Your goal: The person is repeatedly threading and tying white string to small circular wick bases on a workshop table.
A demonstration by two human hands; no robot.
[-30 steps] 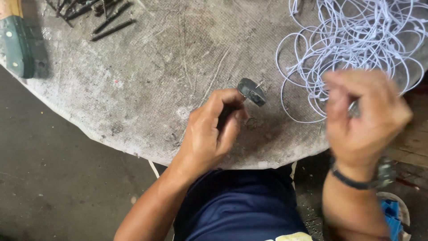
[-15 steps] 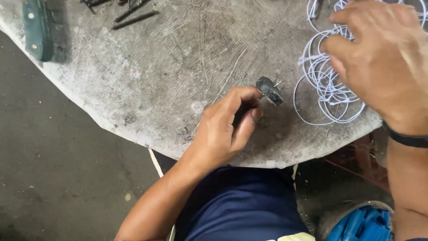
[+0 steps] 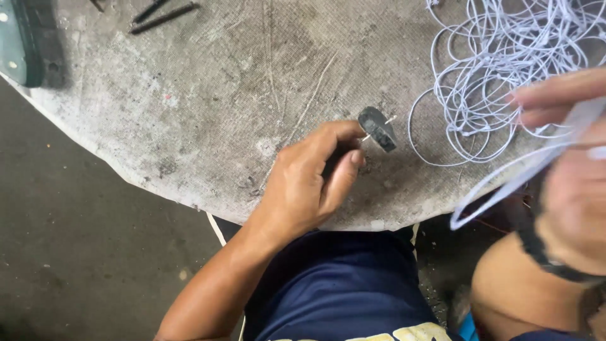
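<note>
My left hand (image 3: 309,183) rests on a round grey table (image 3: 208,107) near its front edge, fingers closed on a small dark tool whose head (image 3: 377,129) sticks out past my fingertips. My right hand (image 3: 571,170) is raised at the right edge, blurred, pinching a loop of thin white cord (image 3: 505,183) that hangs down toward the table's rim. A tangled pile of the same white cord (image 3: 505,69) lies on the table at the upper right.
A teal and dark tool (image 3: 22,41) lies at the table's far left edge. Dark rods (image 3: 161,14) lie at the top. Bare concrete floor (image 3: 76,252) is at the left. A dark wristband (image 3: 546,252) sits on my right wrist.
My right hand came down from over the cord pile to the right edge, pulling a loop of white cord with it. My left hand kept its hold on the dark tool.
</note>
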